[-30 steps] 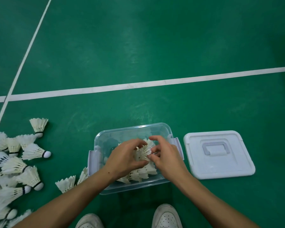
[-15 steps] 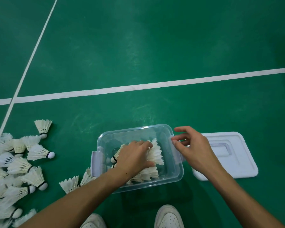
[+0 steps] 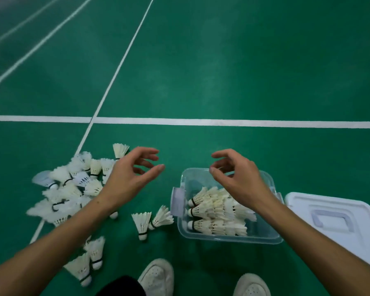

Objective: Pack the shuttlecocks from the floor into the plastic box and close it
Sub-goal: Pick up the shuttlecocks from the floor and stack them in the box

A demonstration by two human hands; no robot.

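Head view: left hand (image 3: 126, 180) and right hand (image 3: 239, 178), fingers loosely curled and empty, hover above the clear rectangular plastic box (image 3: 263, 238) of white feather shuttlecocks (image 3: 218, 212).

The plastic box (image 3: 226, 236) under the right hand's fingers (image 3: 217, 155) is clear, glossy plastic. Its lid (image 3: 338, 227) is opaque white plastic with a smooth sheen. The shuttlecocks (image 3: 68, 191) below the left fingers (image 3: 152, 153) are matt white feathers. The floor (image 3: 222, 60) is green, faintly glossy.
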